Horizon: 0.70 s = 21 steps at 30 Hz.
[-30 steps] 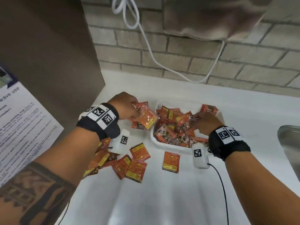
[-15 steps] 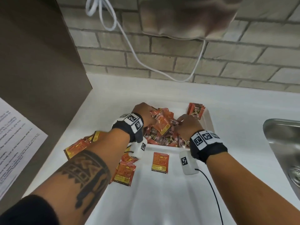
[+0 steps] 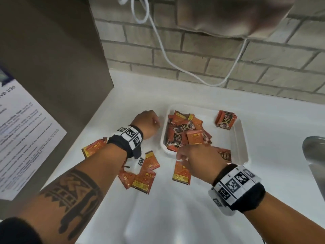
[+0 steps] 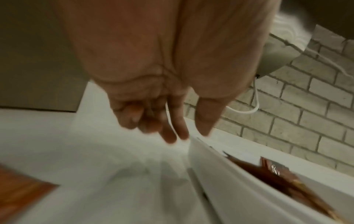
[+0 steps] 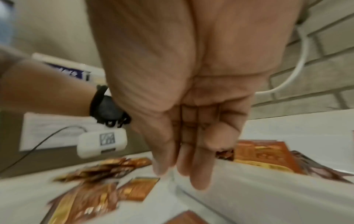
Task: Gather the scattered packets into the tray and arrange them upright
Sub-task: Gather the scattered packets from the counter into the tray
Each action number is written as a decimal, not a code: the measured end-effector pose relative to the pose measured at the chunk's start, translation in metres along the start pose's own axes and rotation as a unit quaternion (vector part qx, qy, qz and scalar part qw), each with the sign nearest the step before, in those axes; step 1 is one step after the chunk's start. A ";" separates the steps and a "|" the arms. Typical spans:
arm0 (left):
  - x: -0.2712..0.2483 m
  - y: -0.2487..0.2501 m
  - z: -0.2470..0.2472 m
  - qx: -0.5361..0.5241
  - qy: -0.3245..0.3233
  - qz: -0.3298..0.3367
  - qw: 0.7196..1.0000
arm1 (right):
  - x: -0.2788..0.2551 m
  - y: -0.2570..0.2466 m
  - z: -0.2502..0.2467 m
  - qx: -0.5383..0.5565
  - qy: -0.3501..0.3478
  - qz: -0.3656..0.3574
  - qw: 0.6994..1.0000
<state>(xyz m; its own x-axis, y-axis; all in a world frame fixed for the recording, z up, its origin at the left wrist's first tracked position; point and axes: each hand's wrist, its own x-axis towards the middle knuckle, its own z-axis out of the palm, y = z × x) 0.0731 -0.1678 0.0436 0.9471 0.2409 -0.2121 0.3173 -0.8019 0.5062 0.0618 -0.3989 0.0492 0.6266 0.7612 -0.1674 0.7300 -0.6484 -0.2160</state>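
On the white counter [image 3: 175,217], against the brick wall [image 3: 211,55], sits the white tray [image 3: 243,138], and inside it a loose heap of orange packets [image 3: 186,131] lies every which way at its left end. Over in the far right corner of the tray a small stack of packets [image 3: 226,119] stands leaning against the wall of it, dark faces toward us.

Left hand [image 3: 146,125] is out beside the tray's left rim, over bare counter. From the wrist camera its fingers [image 4: 170,128] hang loosely curled, thumb a little apart, nothing in them, tips just by the tray's corner.

Right hand [image 3: 198,159] hovers at the tray's near edge, above a single packet [image 3: 181,171] lying flat on the counter just outside the rim. Its fingers [image 5: 199,171] run straight and close together, pointing down, palm bare and holding nothing. Whether the tips touch that packet I cannot tell; the picture is blurred.

More packets [image 3: 144,175] lie scattered under and beside the left forearm, overlapping one another, and one packet [image 3: 93,148] lies off on its own toward the brown panel [image 3: 52,67] at the left. A white cable [image 3: 175,64] droops along the bricks, a printed notice [image 3: 22,138] is stuck on the panel, and the steel sink [image 3: 314,155] shows at the right edge
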 end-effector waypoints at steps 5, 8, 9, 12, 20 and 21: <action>-0.034 -0.024 0.010 0.149 -0.194 0.004 0.970 | 0.003 -0.020 0.009 -0.199 -0.100 -0.050 0.974; -0.043 -0.029 0.023 0.173 -0.185 0.018 0.967 | 0.002 -0.027 0.008 -0.264 -0.150 -0.074 0.950; -0.044 -0.028 0.026 0.180 -0.173 0.023 0.968 | 0.001 -0.028 0.010 -0.273 -0.166 -0.074 0.945; -0.045 -0.027 0.030 0.177 -0.156 0.024 0.971 | 0.000 -0.028 0.015 -0.284 -0.181 -0.061 0.940; -0.049 -0.034 0.009 0.062 -0.124 -0.008 0.990 | 0.002 -0.023 0.023 -0.276 -0.159 -0.082 0.944; -0.051 -0.034 0.001 0.043 -0.129 -0.012 0.991 | 0.003 -0.022 0.025 -0.268 -0.160 -0.085 0.946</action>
<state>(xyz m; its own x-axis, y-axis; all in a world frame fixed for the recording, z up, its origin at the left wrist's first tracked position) 0.0135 -0.1533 0.0359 0.8915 0.1217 -0.4363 0.3241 -0.8443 0.4268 0.0411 -0.3818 0.0294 0.4350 0.7647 -0.4754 0.9004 -0.3635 0.2392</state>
